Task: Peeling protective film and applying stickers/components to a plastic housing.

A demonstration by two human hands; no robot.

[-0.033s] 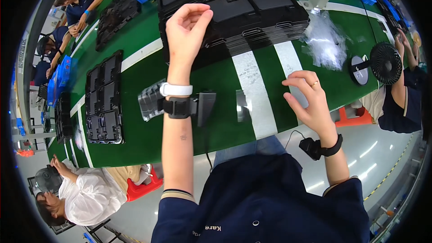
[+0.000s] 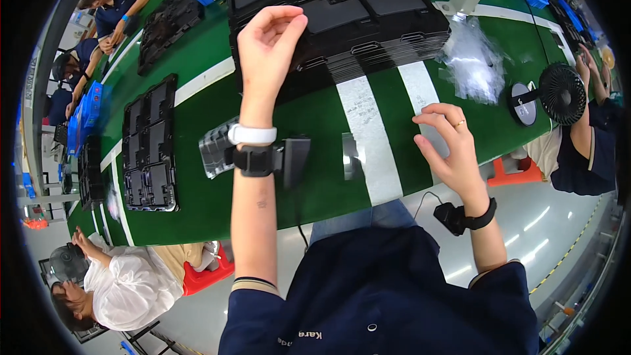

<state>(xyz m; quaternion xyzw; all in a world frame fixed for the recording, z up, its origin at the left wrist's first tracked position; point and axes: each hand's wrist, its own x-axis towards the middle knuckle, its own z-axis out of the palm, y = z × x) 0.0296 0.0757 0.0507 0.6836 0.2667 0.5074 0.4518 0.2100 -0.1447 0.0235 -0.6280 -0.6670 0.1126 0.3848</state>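
Nearest the person, the right hand [image 2: 450,148] hovers at the near edge of the green counter [image 2: 309,184], its fingers [image 2: 439,113] loosely curled and spread, grasping nothing, over a white stripe [image 2: 420,89] painted across the surface. A black strap circles that wrist. Just left of it, a small clear flat piece [image 2: 353,156] lies on the counter beside a second white stripe [image 2: 368,138]. The left forearm carries a white band and a black strap with a dark box [image 2: 296,158] fixed to it; a stack of clear trays [image 2: 215,148] lies just behind the wrist. Farther out, the left hand [image 2: 266,46] is raised above the counter, thumb and fingers [image 2: 289,23] pinched together at the near edge of a tall stack of black trays [image 2: 368,13]; whether they grasp anything I cannot tell. A black moulded tray [image 2: 151,144] lies well to the left, crumpled clear plastic [image 2: 473,59] and a small black fan [image 2: 562,92] to the right.
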